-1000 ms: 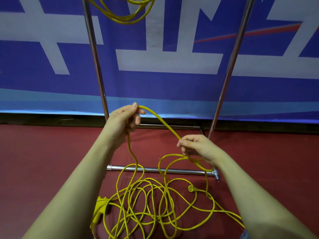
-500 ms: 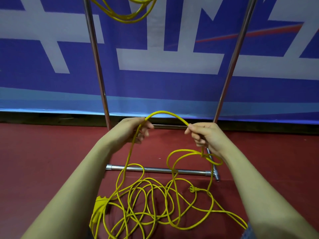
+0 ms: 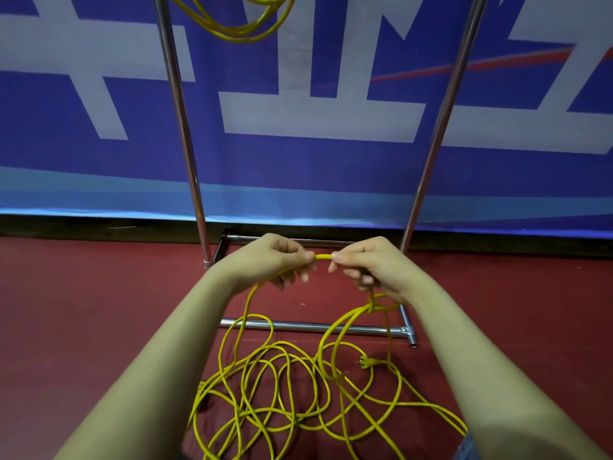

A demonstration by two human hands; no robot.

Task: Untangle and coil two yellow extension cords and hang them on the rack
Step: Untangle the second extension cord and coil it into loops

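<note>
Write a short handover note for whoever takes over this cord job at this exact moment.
Left hand and right hand each pinch the same short stretch of the loose cord, close together at the rack's base.
The rest of that cord lies tangled on the red floor, plug included, with a knot-like crossing under the right hand.
Done: one coiled cord hangs between the rack posts.
Left: untangle, coil and hang the second.

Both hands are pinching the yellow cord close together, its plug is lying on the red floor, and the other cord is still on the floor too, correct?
Not quite. The head view shows the other cord already hanging on the rack, not on the floor. Otherwise correct: left hand and right hand pinch the yellow cord, plug on the floor.
</note>
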